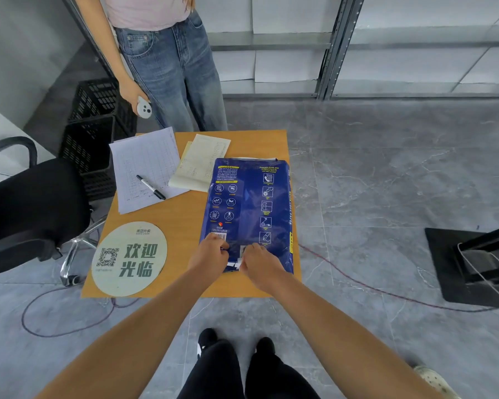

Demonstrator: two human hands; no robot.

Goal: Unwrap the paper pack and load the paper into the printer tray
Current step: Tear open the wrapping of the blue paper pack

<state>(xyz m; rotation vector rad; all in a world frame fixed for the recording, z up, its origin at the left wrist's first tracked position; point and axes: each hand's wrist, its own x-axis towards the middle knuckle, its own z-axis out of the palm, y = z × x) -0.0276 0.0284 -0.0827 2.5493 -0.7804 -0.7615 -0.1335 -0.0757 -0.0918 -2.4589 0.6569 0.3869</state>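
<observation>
A blue paper pack with white and yellow print lies flat on the right side of a small orange table. My left hand and my right hand are both at the pack's near end, fingers pinched on the wrapper. Between the two hands the wrapper is torn and a bit of white paper shows. No printer or tray is in view.
On the table lie a round green-lettered sign, a gridded sheet with a black pen, and a cream notepad. A person in jeans stands beyond the table. A black chair and crates are left; cables cross the floor.
</observation>
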